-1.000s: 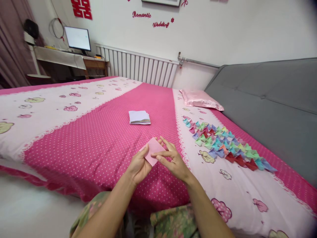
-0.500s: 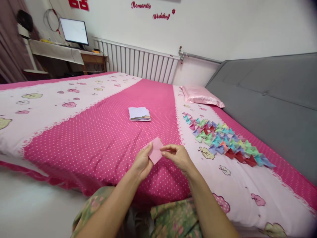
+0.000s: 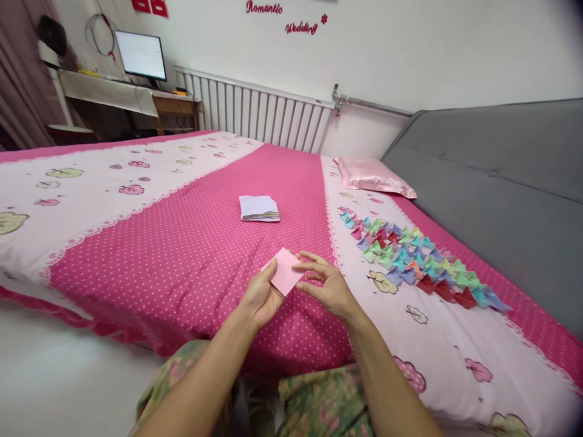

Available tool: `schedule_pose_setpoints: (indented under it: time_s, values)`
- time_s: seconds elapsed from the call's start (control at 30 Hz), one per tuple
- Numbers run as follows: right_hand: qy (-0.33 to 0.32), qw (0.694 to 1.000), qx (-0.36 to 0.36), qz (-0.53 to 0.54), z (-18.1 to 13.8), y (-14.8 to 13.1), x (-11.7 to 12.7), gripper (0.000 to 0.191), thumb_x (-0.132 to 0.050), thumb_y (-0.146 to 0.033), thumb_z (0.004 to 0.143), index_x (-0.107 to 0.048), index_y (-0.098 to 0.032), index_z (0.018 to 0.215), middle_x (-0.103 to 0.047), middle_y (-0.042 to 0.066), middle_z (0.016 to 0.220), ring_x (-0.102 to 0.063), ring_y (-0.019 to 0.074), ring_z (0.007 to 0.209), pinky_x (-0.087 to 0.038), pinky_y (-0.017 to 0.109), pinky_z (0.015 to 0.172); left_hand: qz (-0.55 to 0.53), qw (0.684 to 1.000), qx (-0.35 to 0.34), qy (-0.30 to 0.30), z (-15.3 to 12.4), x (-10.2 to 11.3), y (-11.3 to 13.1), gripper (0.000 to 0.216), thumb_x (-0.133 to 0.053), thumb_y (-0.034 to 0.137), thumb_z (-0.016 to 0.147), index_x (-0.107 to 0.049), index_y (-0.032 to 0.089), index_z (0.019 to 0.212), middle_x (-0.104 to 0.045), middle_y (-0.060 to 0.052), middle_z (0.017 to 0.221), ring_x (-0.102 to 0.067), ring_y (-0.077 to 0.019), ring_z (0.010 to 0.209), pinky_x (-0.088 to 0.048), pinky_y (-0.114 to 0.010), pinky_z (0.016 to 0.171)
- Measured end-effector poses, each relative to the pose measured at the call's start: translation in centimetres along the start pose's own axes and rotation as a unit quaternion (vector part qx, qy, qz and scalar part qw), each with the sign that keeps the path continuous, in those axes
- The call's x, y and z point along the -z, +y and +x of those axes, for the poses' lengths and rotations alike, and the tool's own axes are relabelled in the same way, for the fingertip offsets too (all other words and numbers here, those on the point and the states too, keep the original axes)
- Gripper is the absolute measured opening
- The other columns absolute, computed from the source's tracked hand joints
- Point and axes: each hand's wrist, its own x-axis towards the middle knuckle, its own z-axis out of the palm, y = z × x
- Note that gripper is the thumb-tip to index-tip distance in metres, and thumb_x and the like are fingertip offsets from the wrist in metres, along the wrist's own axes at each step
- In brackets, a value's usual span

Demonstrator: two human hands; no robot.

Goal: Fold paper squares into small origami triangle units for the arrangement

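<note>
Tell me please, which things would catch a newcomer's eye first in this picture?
Probably the many colourful folded paper shapes come first, spread in a cluster on the right side of the bed. Next is the pink paper, held in the left grip near the lower centre of the view. A white-topped paper stack lies beyond it on the dotted pink part.

The left hand (image 3: 264, 297) and right hand (image 3: 330, 288) are bare, with slim fingers, and the left forearm (image 3: 214, 370) and right forearm (image 3: 387, 376) are bare too, down to the picture's lower edge. Over the legs is loose, creased clothing (image 3: 325, 400) in mottled green, scattered with pink flower-like blotches and paler, yellowish patches. Its cut is hard to tell.
</note>
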Motion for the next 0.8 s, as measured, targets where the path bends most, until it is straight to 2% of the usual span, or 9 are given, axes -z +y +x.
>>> schedule_pose_setpoints:
  time_s: [0.17, 0.37, 0.5, 0.7, 0.8]
  values:
    - [-0.001, 1.000, -0.004, 0.004, 0.00, -0.10, -0.04, 0.026, -0.066, -0.026, 0.066, -0.065, -0.025, 0.092, -0.043, 0.007, 0.125, -0.047, 0.0219, 0.109, -0.045, 0.034, 0.082, -0.017, 1.000, -0.003, 0.006, 0.03, -0.02, 0.07, 0.035, -0.037, 0.019, 0.085, -0.045, 0.006, 0.117, -0.056, -0.016, 0.111, -0.059, -0.0180, 0.094, -0.047, -0.027, 0.084]
    - [0.006, 1.000, -0.005, 0.029, 0.03, -0.01, -0.19, 0.023, -0.065, -0.028, 0.068, -0.066, -0.024, 0.090, -0.045, 0.007, 0.123, -0.045, 0.0219, 0.111, -0.047, 0.032, 0.080, -0.025, 0.999, 0.008, -0.020, 0.23, 0.34, -0.04, 0.037, -0.038, 0.020, 0.085, -0.044, 0.005, 0.118, -0.055, -0.016, 0.113, -0.058, -0.0165, 0.094, -0.048, -0.024, 0.083]
    - [0.007, 0.999, -0.009, 0.034, 0.02, 0.02, -0.24, 0.023, -0.064, -0.029, 0.068, -0.066, -0.024, 0.090, -0.046, 0.007, 0.121, -0.046, 0.0219, 0.110, -0.047, 0.031, 0.079, -0.024, 1.000, 0.014, -0.006, 0.27, 0.34, -0.07, 0.037, -0.036, 0.021, 0.085, -0.044, 0.005, 0.118, -0.055, -0.016, 0.112, -0.059, -0.0163, 0.092, -0.049, -0.024, 0.080]
    - [0.017, 0.999, -0.007, 0.041, 0.06, 0.07, -0.40, 0.018, -0.060, -0.027, 0.071, -0.067, -0.022, 0.088, -0.049, 0.007, 0.117, -0.049, 0.0202, 0.107, -0.048, 0.029, 0.078, -0.026, 0.999, 0.017, -0.010, 0.25, 0.24, -0.20, 0.036, -0.036, 0.021, 0.086, -0.044, 0.003, 0.116, -0.056, -0.017, 0.110, -0.060, -0.0166, 0.089, -0.050, -0.026, 0.079]
    - [0.034, 0.999, -0.008, 0.009, 0.11, 0.24, -0.43, 0.017, -0.060, -0.024, 0.071, -0.067, -0.022, 0.086, -0.052, 0.008, 0.113, -0.052, 0.0198, 0.102, -0.049, 0.029, 0.075, -0.021, 1.000, 0.011, -0.012, 0.29, 0.26, -0.38, 0.035, -0.036, 0.020, 0.085, -0.045, 0.004, 0.115, -0.057, -0.017, 0.109, -0.060, -0.0170, 0.089, -0.049, -0.027, 0.080]
